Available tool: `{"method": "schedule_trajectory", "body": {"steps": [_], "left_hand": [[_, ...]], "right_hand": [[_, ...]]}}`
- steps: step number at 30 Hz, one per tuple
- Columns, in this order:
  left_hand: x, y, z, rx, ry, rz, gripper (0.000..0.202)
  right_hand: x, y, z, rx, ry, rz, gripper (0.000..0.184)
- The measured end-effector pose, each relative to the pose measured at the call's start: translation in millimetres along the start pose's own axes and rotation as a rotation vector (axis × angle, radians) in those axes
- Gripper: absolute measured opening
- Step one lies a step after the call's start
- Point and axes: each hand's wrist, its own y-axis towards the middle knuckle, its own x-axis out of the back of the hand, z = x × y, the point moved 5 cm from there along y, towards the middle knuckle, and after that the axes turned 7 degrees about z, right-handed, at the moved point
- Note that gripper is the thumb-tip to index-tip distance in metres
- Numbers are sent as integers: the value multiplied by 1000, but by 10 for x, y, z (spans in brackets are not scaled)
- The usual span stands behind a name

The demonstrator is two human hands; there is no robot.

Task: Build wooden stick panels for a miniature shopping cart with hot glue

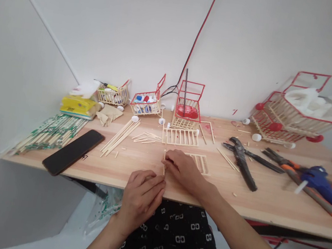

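Observation:
My right hand (182, 170) is closed, its thumb and fingers pinching a thin wooden stick (163, 169) that runs along the left side of a small ladder-like stick frame (200, 162). Part of that frame lies hidden beneath the right hand. At the table's front edge, my left hand (144, 191) has its fingers pressed together at the stick's lower end. Just behind the hands is a second lattice of sticks (182, 137), flat on the table. Several short cut sticks (147, 137) and a bundle of longer sticks (121, 136) lie to the left.
Small stick-built carts (187, 115) with red trim line the wall, and a larger one (297, 112) stands at right. Pliers (242, 162) and a blue glue gun (321, 183) lie on the right. A black phone (73, 152) and packaged chopsticks (50, 133) occupy the left.

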Motion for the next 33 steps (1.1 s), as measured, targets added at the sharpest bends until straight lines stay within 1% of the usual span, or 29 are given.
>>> {"method": "schedule_trajectory", "body": {"steps": [25,33], "left_hand": [[2,7,-4,1,-9,-2,29],[-11,-13,8,-2,-18,-3,29]], "right_hand": [[-3,-8,-10,-9,-2,5,21],[-6,3,-18,-14,-5,10,18]]}}
